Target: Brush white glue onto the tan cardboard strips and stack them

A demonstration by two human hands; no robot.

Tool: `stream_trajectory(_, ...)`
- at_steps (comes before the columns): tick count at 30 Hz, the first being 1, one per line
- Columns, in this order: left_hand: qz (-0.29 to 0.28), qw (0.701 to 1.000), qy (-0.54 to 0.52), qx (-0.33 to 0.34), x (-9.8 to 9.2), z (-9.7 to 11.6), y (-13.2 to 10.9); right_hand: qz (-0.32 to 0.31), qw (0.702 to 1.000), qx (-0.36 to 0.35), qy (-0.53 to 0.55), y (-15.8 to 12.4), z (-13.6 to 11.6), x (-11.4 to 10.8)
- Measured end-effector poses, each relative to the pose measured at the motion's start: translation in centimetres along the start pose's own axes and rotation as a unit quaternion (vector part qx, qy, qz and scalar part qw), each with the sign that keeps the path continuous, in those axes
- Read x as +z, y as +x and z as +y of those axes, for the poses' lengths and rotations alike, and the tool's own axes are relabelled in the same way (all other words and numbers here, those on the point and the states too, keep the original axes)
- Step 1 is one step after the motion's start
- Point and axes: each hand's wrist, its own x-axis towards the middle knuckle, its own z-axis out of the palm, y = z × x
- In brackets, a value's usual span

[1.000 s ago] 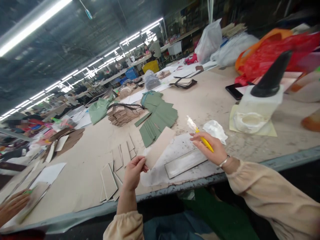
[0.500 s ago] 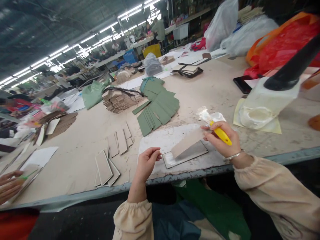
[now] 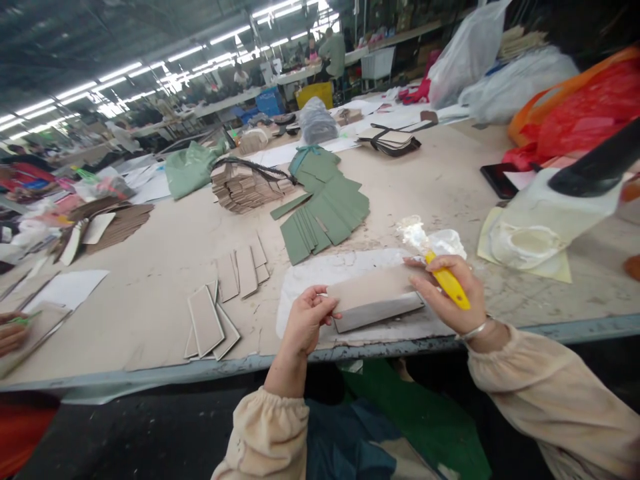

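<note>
My left hand (image 3: 307, 319) pinches the left end of a thin beige rectangular panel (image 3: 373, 288). At its right end, the fingers of my right hand (image 3: 457, 303) grip the same panel, while a yellow-handled brush (image 3: 453, 287) stays tucked in that hand. The brush's tip is hard to tell from the white glue-like smear (image 3: 414, 232) behind it. Just below the held panel lies a dark-edged panel (image 3: 380, 316) with a whitish face, partly covered by it. Beneath both is a white sheet (image 3: 295, 283) on the table.
Loose beige panels (image 3: 206, 321) lie to the left. Green pieces (image 3: 327, 213) fan out behind, beside a tied beige bundle (image 3: 245, 187). A white jug-like container (image 3: 545, 217) stands right, near a phone (image 3: 499, 181). A co-worker's hand (image 3: 13, 333) is at far left.
My left hand has moved right and taken hold of the beige panel's left end. The panel, previously slanting down from my right hand, is now held lengthwise above the lower panel.
</note>
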Motion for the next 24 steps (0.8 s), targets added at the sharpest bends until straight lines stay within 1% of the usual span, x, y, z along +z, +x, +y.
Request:
stream_trajectory(2, -0.013, 0.999, 0.029, 0.004, -0.2, -0.1, 0.1, 0.004, 1.000, -0.014, -0.012, 0.1, 0.4, -0.1)
stream_trajectory(3, -0.018, 0.998, 0.060, 0.010, -0.4, -0.1, 0.1, 0.006, 1.000, -0.011, -0.008, 0.3, 0.6, -0.1)
stream_trajectory(4, -0.013, 0.994, 0.107, 0.024, -0.6, -0.1, 0.1, 0.003, 1.000, -0.006, -0.004, 0.4, 0.9, -0.2)
stream_trajectory(5, 0.003, 0.984, 0.169, 0.048, -0.9, 0.0, 0.1, -0.005, 1.000, 0.000, -0.003, 0.5, 1.1, -0.2)
stream_trajectory(6, 0.027, 0.966, 0.243, 0.080, -1.3, 0.2, 0.1, -0.014, 1.000, 0.008, -0.003, 0.6, 1.2, -0.3)
stream_trajectory(8, 0.069, 0.907, 0.386, 0.155, -2.3, 0.7, -0.2, -0.035, 0.999, 0.018, -0.008, 0.8, 1.5, -0.6)
stream_trajectory(9, 0.071, 0.876, 0.439, 0.188, -2.8, 1.0, -0.3, -0.043, 0.999, 0.018, -0.014, 0.8, 1.5, -0.8)
stream_trajectory(10, 0.054, 0.852, 0.477, 0.209, -3.2, 1.3, -0.5, -0.051, 0.998, 0.017, -0.020, 0.8, 1.6, -0.9)
stream_trajectory(11, 0.024, 0.836, 0.502, 0.219, -3.6, 1.5, -0.7, -0.059, 0.998, 0.017, -0.027, 0.8, 1.6, -1.0)
stream_trajectory(14, -0.070, 0.809, 0.544, 0.213, -4.0, 1.6, -0.8, -0.075, 0.996, 0.027, -0.035, 0.6, 1.6, -0.9)
stream_trajectory(16, -0.112, 0.794, 0.562, 0.201, -3.9, 1.3, -0.6, -0.086, 0.995, 0.032, -0.035, 0.4, 1.6, -0.6)
stream_trajectory(20, -0.160, 0.774, 0.585, 0.182, -3.5, 0.4, 0.0, -0.110, 0.992, 0.029, -0.053, 0.1, 1.7, 0.0)
stream_trajectory(24, -0.172, 0.766, 0.597, 0.164, -3.4, 0.1, 0.2, -0.115, 0.990, 0.029, -0.077, -0.1, 1.8, 0.2)
